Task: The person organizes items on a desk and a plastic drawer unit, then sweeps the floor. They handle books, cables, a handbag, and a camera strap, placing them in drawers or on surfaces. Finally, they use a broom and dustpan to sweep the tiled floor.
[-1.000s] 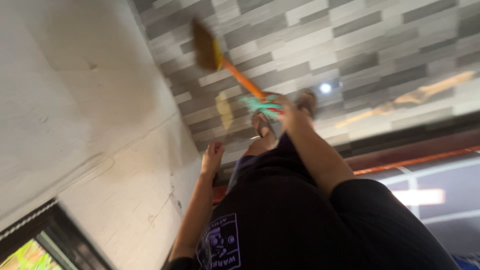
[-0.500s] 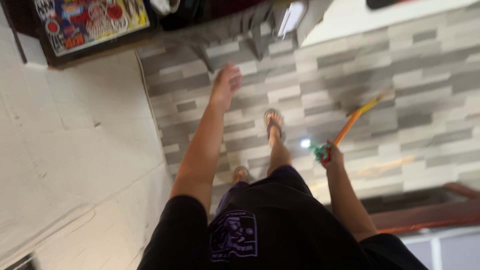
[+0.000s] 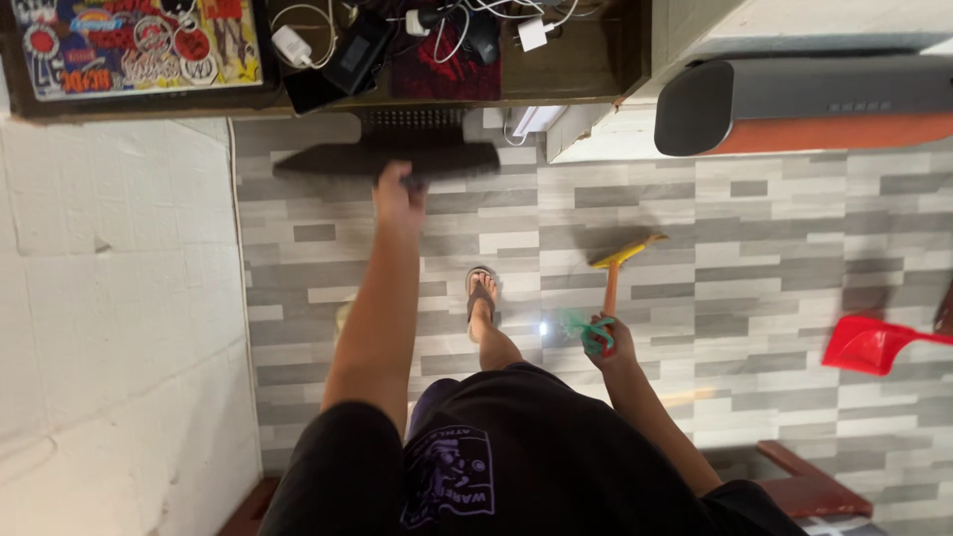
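My left hand (image 3: 399,194) reaches out toward twelve o'clock, its grip closing on the edge of a dark flat panel (image 3: 387,159) below the cluttered worktop (image 3: 576,69). My right hand (image 3: 608,335) is clenched around the orange handle of a small broom (image 3: 617,266), whose bristles point to twelve o'clock over the grey tiled floor (image 3: 754,248). A red dustpan (image 3: 866,344) lies at three o'clock, well apart.

Dustpan (image 3: 874,344) right of broom (image 3: 617,266)
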